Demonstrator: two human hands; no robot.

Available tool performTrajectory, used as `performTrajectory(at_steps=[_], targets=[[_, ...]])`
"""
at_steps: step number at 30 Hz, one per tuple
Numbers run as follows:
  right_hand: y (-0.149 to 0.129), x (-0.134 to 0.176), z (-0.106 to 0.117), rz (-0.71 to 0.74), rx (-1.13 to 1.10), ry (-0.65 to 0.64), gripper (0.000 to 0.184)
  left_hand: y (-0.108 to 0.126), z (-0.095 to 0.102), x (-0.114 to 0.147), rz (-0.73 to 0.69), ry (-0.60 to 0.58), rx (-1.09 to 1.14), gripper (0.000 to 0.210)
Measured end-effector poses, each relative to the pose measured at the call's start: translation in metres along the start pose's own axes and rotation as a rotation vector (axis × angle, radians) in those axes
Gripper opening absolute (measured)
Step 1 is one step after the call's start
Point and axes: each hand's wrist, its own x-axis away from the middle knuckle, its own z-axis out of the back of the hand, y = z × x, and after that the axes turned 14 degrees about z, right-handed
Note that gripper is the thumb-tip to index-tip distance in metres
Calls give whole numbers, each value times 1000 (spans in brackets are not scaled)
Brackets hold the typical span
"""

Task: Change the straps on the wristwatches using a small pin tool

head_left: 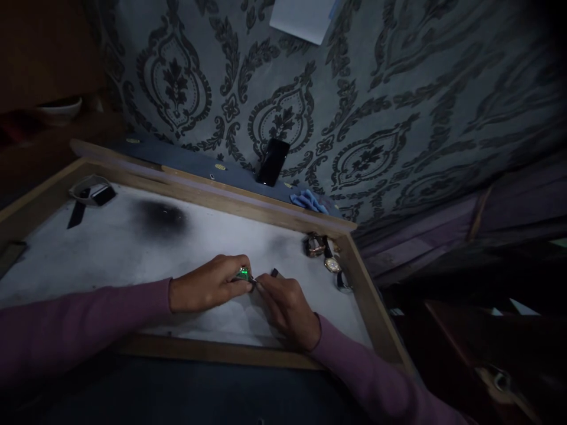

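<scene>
Over the white tray floor [212, 236], my left hand [210, 284] is closed around a watch [243, 273] whose face shines green. The fingers cover most of its case and strap. My right hand [287, 304] pinches something thin and metallic [254, 281] against the watch's right edge; its kind is too small to tell. A short dark piece [275, 273] shows just behind the right fingers, and I cannot tell whether it is held or lying there. Both hands almost meet at the fingertips.
Several watches [331, 264] lie in the wooden tray's right corner. At its left are a banded item with a dark strap [91, 192] and a dark block [12, 257]. Beyond the raised wooden rim [212, 198] lie a phone [273, 162] and a blue cloth [309, 201].
</scene>
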Motion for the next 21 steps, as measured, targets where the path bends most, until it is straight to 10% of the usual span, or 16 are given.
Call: performTrajectory(at_steps=[21], targets=[[-5,-5,3,-83,-89,59,25,-4,1,-3,4,-8,7,17]])
